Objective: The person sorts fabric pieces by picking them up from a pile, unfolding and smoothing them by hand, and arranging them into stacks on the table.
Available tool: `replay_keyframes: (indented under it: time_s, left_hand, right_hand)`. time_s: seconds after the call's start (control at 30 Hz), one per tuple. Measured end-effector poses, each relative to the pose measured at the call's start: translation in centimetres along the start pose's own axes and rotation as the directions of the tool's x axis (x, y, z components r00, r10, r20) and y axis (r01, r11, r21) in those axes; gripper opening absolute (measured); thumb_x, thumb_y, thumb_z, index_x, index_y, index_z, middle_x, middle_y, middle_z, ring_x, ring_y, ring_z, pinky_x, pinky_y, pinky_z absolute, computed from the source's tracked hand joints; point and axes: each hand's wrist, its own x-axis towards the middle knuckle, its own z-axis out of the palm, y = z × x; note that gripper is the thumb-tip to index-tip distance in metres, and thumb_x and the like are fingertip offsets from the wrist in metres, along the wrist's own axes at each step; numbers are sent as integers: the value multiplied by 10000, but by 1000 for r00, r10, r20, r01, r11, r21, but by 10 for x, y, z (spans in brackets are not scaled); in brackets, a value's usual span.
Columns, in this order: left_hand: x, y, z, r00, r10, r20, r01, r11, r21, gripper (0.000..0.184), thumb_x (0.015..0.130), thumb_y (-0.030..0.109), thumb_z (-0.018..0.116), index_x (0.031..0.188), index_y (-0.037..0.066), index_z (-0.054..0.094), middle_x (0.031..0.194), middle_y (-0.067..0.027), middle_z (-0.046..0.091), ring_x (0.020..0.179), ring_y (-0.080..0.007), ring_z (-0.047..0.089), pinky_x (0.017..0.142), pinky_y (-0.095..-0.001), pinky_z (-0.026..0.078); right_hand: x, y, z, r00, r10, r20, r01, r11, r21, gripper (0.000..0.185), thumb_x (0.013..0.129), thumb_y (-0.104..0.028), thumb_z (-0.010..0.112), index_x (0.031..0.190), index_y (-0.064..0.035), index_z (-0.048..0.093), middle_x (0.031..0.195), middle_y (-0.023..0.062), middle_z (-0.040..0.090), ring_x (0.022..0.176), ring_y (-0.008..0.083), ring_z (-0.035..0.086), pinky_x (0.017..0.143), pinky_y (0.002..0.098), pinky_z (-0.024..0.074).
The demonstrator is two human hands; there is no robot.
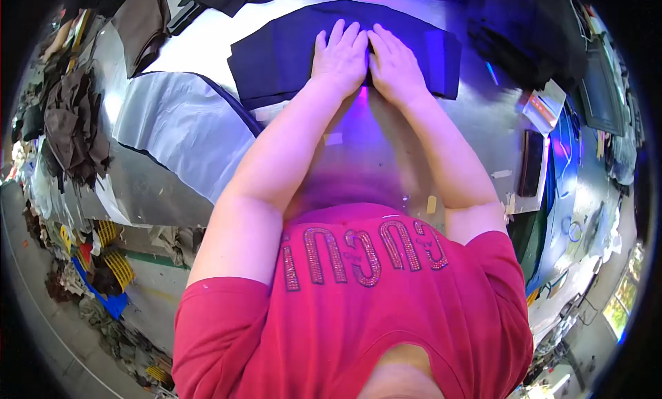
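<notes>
A dark folded cloth (pixel 276 61) lies flat across the far part of the metal table, with a curved far edge. My left hand (pixel 340 60) rests palm down on its middle, fingers stretched forward and slightly spread. Close beside it, my right hand (pixel 396 67) presses flat on the same cloth, its fingers pointing away from me. The two hands nearly touch at the thumbs and index fingers. To the left of the cloth lies a pale translucent sheet (pixel 186 127) with a dark edge.
Dark fabric (pixel 527 34) is heaped at the back right, near a blue pen (pixel 492 73). A small box (pixel 545 106) and a dark phone-like object (pixel 531 163) are at the right. Crumpled brown cloth (pixel 74 127) hangs at the left. Brown pieces (pixel 141 27) lie at the back left.
</notes>
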Motion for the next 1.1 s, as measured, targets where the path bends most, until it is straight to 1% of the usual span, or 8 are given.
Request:
replay_keyframes:
  time_s: [0.2, 0.53, 0.7, 0.8, 0.87, 0.93, 1.0, 1.1]
  left_hand:
    - [-2, -22, -4, 960, -281, 21, 276, 953, 122, 653, 802, 594, 384, 1335, 221, 323, 1402, -119, 248, 1306, -323, 175, 1020, -495, 171]
    - [-19, -65, -23, 728, -677, 108, 644, 729, 232, 802, 768, 681, 333, 1379, 176, 214, 1420, -148, 193, 1312, -340, 149, 1021, -493, 167]
    - [-33, -57, -28, 765, -637, 99, 631, 771, 86, 779, 772, 609, 449, 1357, 132, 258, 1385, -154, 273, 1292, -316, 215, 1020, -465, 198]
    - [-47, -68, -81, 898, -420, 131, 414, 707, -573, 688, 754, 505, 536, 1294, 113, 367, 1333, -174, 344, 1207, -323, 370, 961, -383, 338]
    - [-89, -72, -127, 851, -525, 21, 348, 533, -771, 546, 714, 389, 630, 1146, 76, 513, 1242, -154, 437, 1048, -314, 499, 851, -335, 428]
    - [-132, -108, -130, 861, -450, -236, 255, 785, -565, 393, 690, 314, 676, 1010, 102, 595, 1168, -116, 488, 1022, -298, 489, 870, -374, 389]
    - [-178, -110, -147, 918, -352, -182, 288, 908, -303, 307, 693, 281, 683, 958, 143, 614, 1079, -78, 527, 1016, -267, 467, 901, -395, 336]
    - [-219, -116, -117, 932, -328, -154, 293, 933, -208, 249, 698, 290, 677, 901, 158, 619, 1028, -51, 534, 1027, -260, 451, 909, -413, 310]
  right_hand:
    - [-22, 26, -26, 967, 200, 155, -136, 927, -350, 581, 829, -468, 439, 1309, -153, 351, 1367, 102, 320, 1273, 299, 268, 1013, 467, 235]
    - [-35, 38, -51, 903, 382, 194, -247, 834, -494, 698, 815, -557, 429, 1336, -109, 306, 1382, 157, 279, 1267, 360, 259, 1012, 445, 251]
    - [-63, 61, -62, 910, 371, 183, -226, 816, -532, 704, 828, -558, 405, 1334, -79, 302, 1364, 188, 296, 1249, 386, 278, 1003, 455, 262]
    - [-78, 67, -70, 898, 423, 122, -289, 776, -561, 671, 824, -537, 436, 1290, -59, 372, 1335, 193, 340, 1216, 369, 333, 993, 451, 276]
    - [-91, 79, -67, 964, 263, -41, -250, 841, -479, 591, 834, -458, 481, 1249, -43, 413, 1295, 208, 384, 1191, 364, 366, 990, 442, 283]
    - [-101, 72, -74, 975, 187, -117, -220, 862, -456, 551, 839, -418, 504, 1229, -35, 434, 1274, 215, 406, 1178, 361, 382, 989, 437, 287]
    - [-97, 31, -69, 996, 71, -55, -74, 996, -47, 457, 831, -261, 562, 1196, -6, 459, 1257, 226, 422, 1181, 347, 390, 988, 385, 305]
    - [-94, -41, -60, 999, 15, 48, -25, 974, 224, 396, 824, -175, 566, 1166, 5, 477, 1212, 192, 474, 1158, 300, 431, 976, 354, 324]
